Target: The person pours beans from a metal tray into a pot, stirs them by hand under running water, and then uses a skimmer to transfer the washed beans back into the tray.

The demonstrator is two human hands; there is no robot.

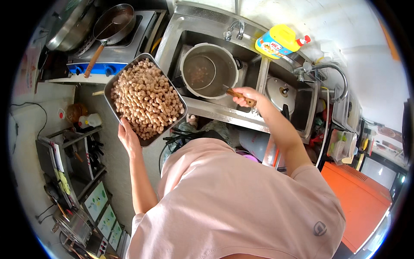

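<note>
My left hand (130,137) grips the lower edge of a rectangular metal tray (147,142), heaped with pale brown peanuts or beans (145,97). In my right hand (247,96) is the wooden handle (241,97) of a utensil that reaches into a large metal pot (236,81). A round rim, which looks like that of a strainer or ladle (215,73), shows in the pot's cloudy water, around a small cluster of the same brown pieces (198,75). The pot sits in the left basin of a steel sink (190,35).
A wok (111,40) with a ladle in it rests on a gas stove (145,22) at the upper left. A yellow detergent bottle (278,41) lies near the tap (240,30). The right basin holds a metal lid (276,92). An orange appliance (352,197) stands at the right.
</note>
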